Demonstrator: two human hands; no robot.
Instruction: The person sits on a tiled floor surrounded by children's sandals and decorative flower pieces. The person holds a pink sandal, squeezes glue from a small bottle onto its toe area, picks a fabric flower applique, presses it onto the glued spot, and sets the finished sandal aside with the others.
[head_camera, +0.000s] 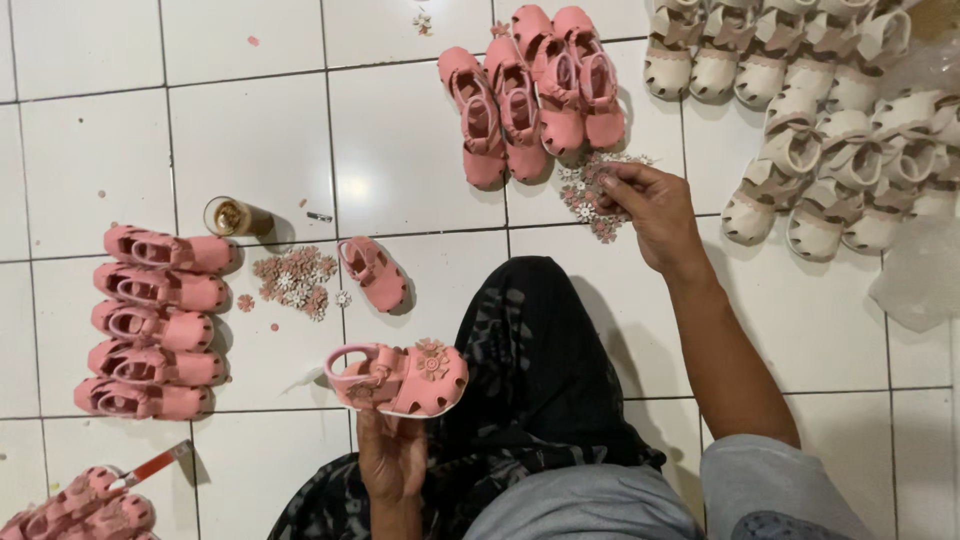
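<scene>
Pink sandal (398, 378) held near-centre over the lap, left hand (390, 460) fingers pinching its sole — flower already on the toe. Right hand (650, 208) far right, fingers pressed into the flower pile (592, 195) on the floor. Step looks like picking a trim piece; next calls for isolating one.

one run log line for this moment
left hand: holds pink sandal | right hand: at flower pile | floor: tiled

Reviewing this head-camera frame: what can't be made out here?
- Right hand: fingertips lie on the flower pile; whether they pinch one is hidden.
- Left hand: fingers hidden behind the held pink sandal.
- Cream sandals: cut by top and right edges.
- Small jar: contents too small to tell.
</scene>
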